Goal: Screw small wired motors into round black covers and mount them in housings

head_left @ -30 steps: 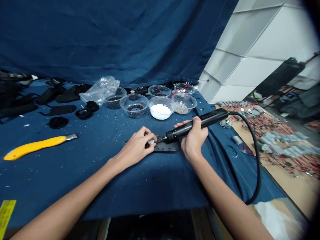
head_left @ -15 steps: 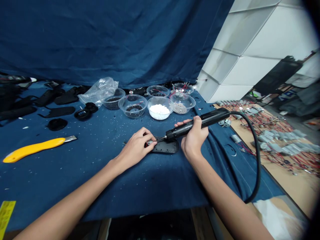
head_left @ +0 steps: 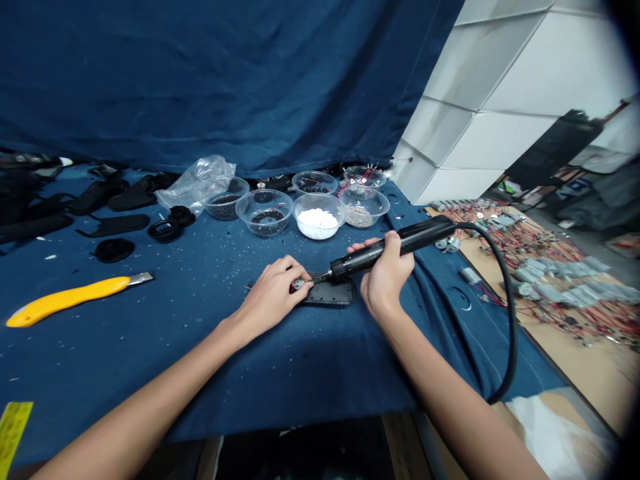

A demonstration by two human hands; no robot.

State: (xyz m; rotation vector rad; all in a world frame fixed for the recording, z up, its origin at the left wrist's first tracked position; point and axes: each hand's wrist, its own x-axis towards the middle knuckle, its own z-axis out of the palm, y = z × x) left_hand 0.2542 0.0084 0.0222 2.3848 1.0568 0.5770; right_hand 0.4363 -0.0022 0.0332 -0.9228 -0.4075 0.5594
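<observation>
My right hand (head_left: 387,277) is wrapped round a black electric screwdriver (head_left: 395,248), which slants down to the left with its cable running off the back end. The bit meets a flat black plastic housing (head_left: 333,294) lying on the blue cloth. At the housing's left end, my left hand (head_left: 277,287) has its fingers closed on it, thumb and fingertips beside the bit tip. A bit of red wire shows under these fingers. What exactly sits beneath the fingertips is hidden.
Beyond the hands stand several clear bowls, one with white bits (head_left: 319,222), one with small metal parts (head_left: 359,215). A yellow utility knife (head_left: 70,300) lies at left, near black plastic parts (head_left: 115,225). Motors with red wires (head_left: 555,273) cover the board at right.
Almost nothing differs. Both hands, the screwdriver and the housing keep their places, with only a very slight shift of the whole view.
</observation>
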